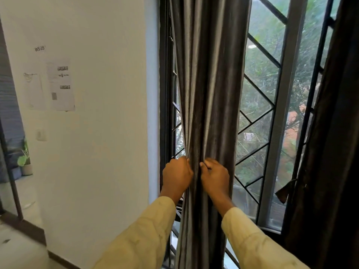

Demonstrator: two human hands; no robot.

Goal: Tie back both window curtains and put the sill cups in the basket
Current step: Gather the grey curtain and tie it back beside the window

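The left curtain (209,84), grey and pleated, hangs bunched into a narrow column in front of the window's left side. My left hand (176,175) grips its left folds at waist height, and my right hand (215,178) pinches the folds right beside it. Both hands touch the cloth close together. The right curtain (330,152), dark brown, hangs at the frame's right edge, with a loose tie-back strip (285,191) dangling from it. No cups or basket are in view.
The window (260,113) has a black diagonal grille and a grey upright frame (279,123). A white wall (97,133) with taped papers stands to the left. A potted plant (24,160) sits far left beyond a doorway.
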